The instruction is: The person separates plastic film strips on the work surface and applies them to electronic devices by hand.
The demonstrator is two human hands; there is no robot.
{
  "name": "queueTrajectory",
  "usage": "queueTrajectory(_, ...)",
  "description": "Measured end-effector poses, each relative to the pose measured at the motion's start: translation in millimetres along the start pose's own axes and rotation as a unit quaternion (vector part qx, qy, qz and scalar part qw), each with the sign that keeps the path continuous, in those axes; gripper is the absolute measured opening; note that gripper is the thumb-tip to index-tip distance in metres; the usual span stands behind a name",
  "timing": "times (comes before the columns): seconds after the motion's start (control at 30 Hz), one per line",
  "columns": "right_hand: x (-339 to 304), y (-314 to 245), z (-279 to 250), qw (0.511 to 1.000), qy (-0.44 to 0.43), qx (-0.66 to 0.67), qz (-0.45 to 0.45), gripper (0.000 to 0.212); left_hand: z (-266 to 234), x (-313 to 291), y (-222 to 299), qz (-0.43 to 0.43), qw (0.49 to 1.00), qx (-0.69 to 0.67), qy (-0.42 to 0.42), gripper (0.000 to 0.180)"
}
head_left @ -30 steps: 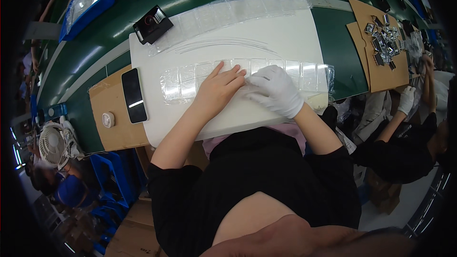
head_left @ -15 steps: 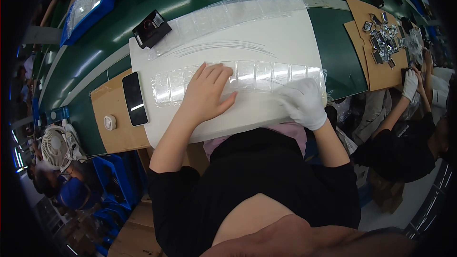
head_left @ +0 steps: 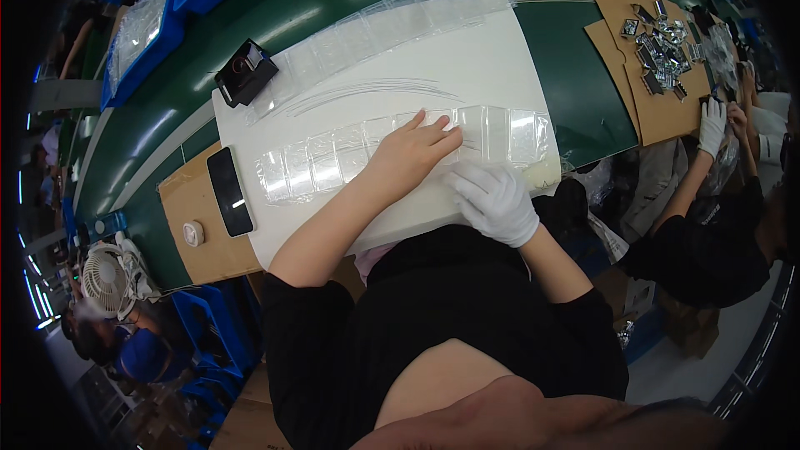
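Observation:
A strip of clear plastic pockets (head_left: pixel 321 154) lies across the near part of a white board (head_left: pixel 492 58). My bare left hand (head_left: pixel 408 154) rests on its middle, fingers spread. Close by on the right is my white-gloved right hand (head_left: pixel 496 204), at the strip's near edge, its fingers drawn together. Faint thin lines show between the two hands, but what the gloved fingertips hold is too small to make out. Beyond lie several thin wires (head_left: pixel 367 90) in a loose curved bunch. Another clear pocket strip (head_left: pixel 375 29) stretches along the board's far edge.
A black open box (head_left: pixel 246 73) stands at the board's far left corner. Left are a phone (head_left: pixel 229 190) and a white roll (head_left: pixel 192 233) on cardboard. Far right, small metal parts (head_left: pixel 662 54) are piled on cardboard (head_left: pixel 621 67); a co-worker's gloved hand (head_left: pixel 712 125) is beside it.
My left hand has slid right along the near strip. My right hand has come left and nearer to me, towards the left hand. The whole view has shifted slightly.

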State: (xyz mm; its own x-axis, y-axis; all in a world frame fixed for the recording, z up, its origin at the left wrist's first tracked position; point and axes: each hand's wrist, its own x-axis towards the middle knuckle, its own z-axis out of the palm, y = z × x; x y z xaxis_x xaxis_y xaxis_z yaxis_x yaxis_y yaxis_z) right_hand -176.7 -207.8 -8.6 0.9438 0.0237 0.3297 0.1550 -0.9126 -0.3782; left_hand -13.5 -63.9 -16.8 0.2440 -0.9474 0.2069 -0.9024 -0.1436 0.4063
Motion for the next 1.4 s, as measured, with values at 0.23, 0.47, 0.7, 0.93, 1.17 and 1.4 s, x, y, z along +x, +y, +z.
queueTrajectory(0.23,1.7,-13.3,-7.6,0.995,-0.032,-0.024,0.091,0.035,-16.7,6.6,6.9,-0.16,0.978,-0.04,-0.13,0.025)
queueTrajectory(0.47,-6.2,-3.5,1.3,0.994,-0.041,-0.058,0.079,0.041,-16.5,30.3,23.2,0.019,0.999,-0.027,0.034,0.025)
queueTrajectory(0.7,0.4,-5.5,-7.9,0.992,-0.019,-0.05,0.116,0.043,6.7,41.2,10.1,0.053,0.997,0.041,-0.026,0.029)
queueTrajectory(0.93,-1.9,3.3,-5.3,0.991,-0.021,-0.063,0.114,0.045,23.4,37.8,2.7,0.017,1.0,0.0,-0.005,0.035)
queueTrajectory(1.17,-2.1,-1.6,-6.8,0.993,-0.019,-0.058,0.106,0.046,18.5,41.9,11.2,-0.008,1.0,-0.02,-0.002,0.034)
queueTrajectory(1.4,-7.4,4.1,-1.0,0.998,0.022,0.004,0.055,0.043,12.9,29.4,17.0,-0.062,0.983,-0.173,-0.018,0.015)
